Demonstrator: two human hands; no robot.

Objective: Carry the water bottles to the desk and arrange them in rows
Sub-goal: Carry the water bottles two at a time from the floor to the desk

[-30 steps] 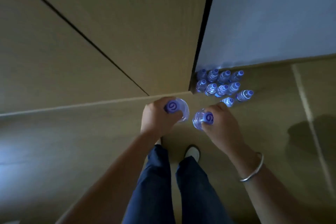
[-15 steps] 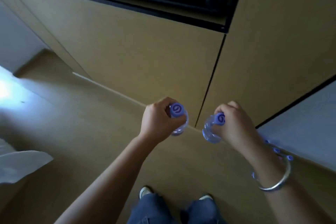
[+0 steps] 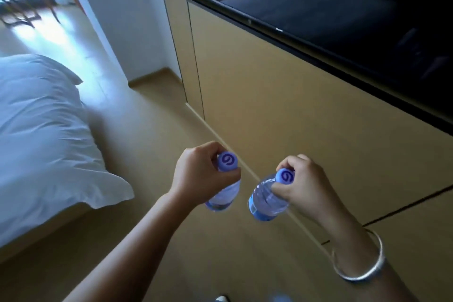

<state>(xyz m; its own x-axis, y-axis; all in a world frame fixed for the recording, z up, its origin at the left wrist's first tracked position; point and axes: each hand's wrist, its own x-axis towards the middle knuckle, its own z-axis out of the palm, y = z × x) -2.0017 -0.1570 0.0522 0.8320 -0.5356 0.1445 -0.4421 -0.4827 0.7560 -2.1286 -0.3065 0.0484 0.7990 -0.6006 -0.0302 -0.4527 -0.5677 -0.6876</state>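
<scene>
Both hands, left [image 3: 199, 174] and right [image 3: 308, 185], each closed around a water bottle [image 3: 266, 200] neck, above tan floor [image 3: 147, 135] beside white bed [image 3: 41, 130].

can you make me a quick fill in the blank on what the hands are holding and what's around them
1. Each hand holds one water ____ by its neck: the left hand and the right hand.
2. Both caps are coloured ____.
3. A silver bangle sits on the ____ wrist.
4. The white bed lies to the person's ____.

Missing words: bottle; purple; right; left
</scene>
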